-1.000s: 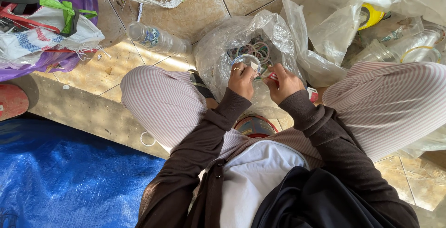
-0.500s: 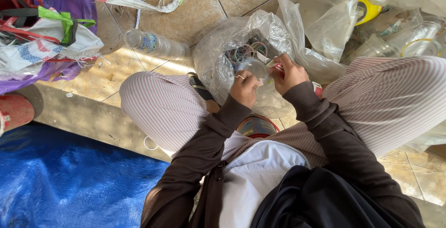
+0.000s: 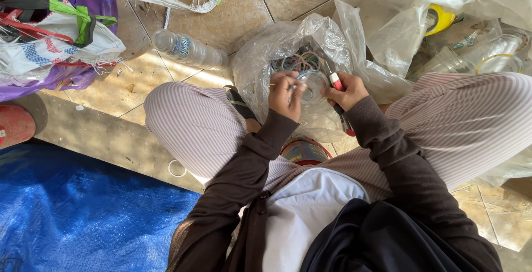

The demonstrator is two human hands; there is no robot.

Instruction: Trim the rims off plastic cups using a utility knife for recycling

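Observation:
My left hand (image 3: 285, 92) pinches the rim of a small clear plastic cup (image 3: 313, 83) held between both hands. My right hand (image 3: 346, 90) steadies the cup's other side and also grips a red and black cutter (image 3: 339, 108), which points down toward my lap. Both hands hover over a crumpled clear plastic bag (image 3: 260, 61) on the tiled floor between my knees. Inside it lie several thin plastic rings (image 3: 299, 60). What my left fingertips hold at the rim is too small to tell.
A clear plastic bottle (image 3: 188, 49) lies on the floor at left. A large clear bag (image 3: 388, 22) at right holds cups and a yellow item (image 3: 439, 18). Woven sacks (image 3: 55, 45) sit upper left, a blue tarp (image 3: 66, 216) lower left, and a white ring (image 3: 177, 168) by my left knee.
Both hands stay together over the bag. My left hand has shifted onto the cup's rim, and the cup now shows more plainly between the hands.

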